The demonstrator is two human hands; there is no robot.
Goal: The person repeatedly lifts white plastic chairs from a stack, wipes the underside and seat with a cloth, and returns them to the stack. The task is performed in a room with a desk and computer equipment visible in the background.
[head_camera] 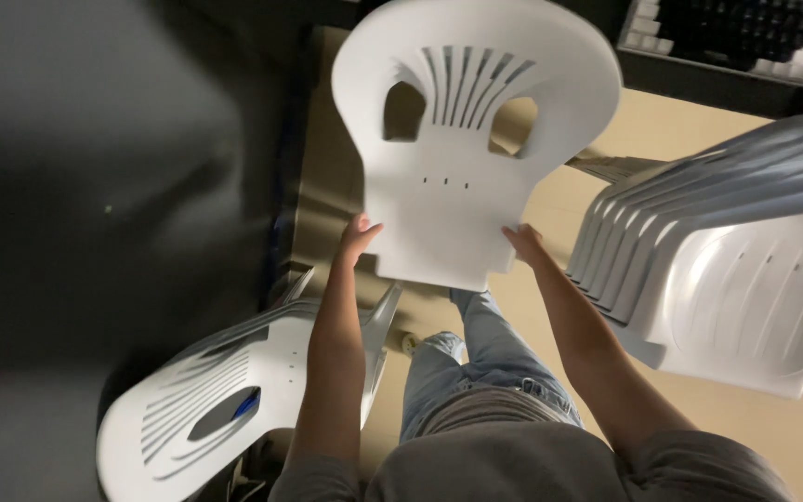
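Note:
I hold a white plastic chair (462,121) up in front of me, its slotted backrest towards the top of the view. My left hand (359,238) grips the chair's lower left edge. My right hand (524,244) grips its lower right edge. Both arms reach up from below, and my jeans-clad legs (476,358) show beneath the chair.
A stack of several white plastic chairs (736,270) stands at the right. Another white chair or short stack (225,400) sits at the lower left. A dark wall (95,186) fills the left side. The floor (662,121) is tan. Dark shelving (745,37) runs along the top right.

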